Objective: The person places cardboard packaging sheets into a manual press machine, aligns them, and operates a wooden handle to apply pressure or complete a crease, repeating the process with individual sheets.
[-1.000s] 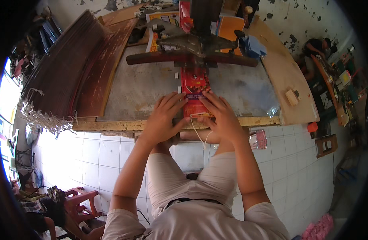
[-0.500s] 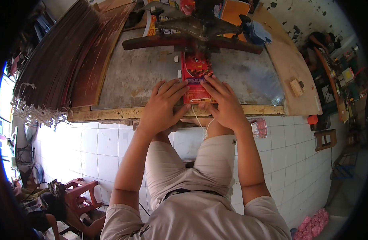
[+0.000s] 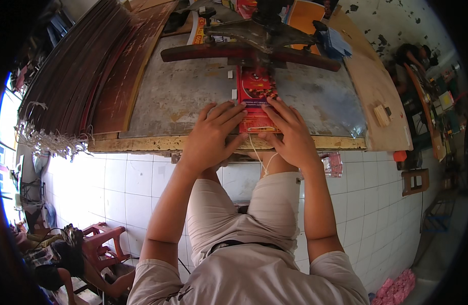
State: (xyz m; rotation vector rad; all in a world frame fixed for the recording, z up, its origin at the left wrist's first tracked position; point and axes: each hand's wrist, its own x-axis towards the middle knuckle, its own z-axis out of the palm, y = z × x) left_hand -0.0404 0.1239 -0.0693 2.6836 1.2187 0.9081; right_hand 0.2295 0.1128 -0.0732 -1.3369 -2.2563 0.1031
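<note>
Head view. The left hand (image 3: 212, 136) lies flat, fingers spread, on the near left edge of a red printed sheet (image 3: 256, 94). The right hand (image 3: 290, 133) lies flat on its near right edge. The two hands sit close together, fingertips nearly meeting over the sheet; both press down and neither is closed around anything. The sheet rests on the grey worktop (image 3: 183, 96), its near end close to the yellowed front edge (image 3: 142, 145) and its far end under the head of a press (image 3: 267, 30). A dark red wooden bar (image 3: 203, 52) crosses the worktop from left to right just beyond the sheet. Two small white blocks (image 3: 234, 94) lie just left of the sheet. A thin pale cord (image 3: 258, 157) hangs from the sheet's near end over the front edge, between the hands, down to the person's lap. To the left, a stack of long dark boards (image 3: 76, 76) leans along the worktop, with frayed white strings (image 3: 46, 142) at its near end. To the right, a pale wooden plank (image 3: 376, 96) carries a small wooden block (image 3: 381, 115). A blue cloth (image 3: 335, 43) lies at the far right, beside the bar. The floor is white tile (image 3: 127, 183). A red plastic stool (image 3: 99, 244) stands at the near left, and a pink bundle (image 3: 397, 287) lies at the near right.
</note>
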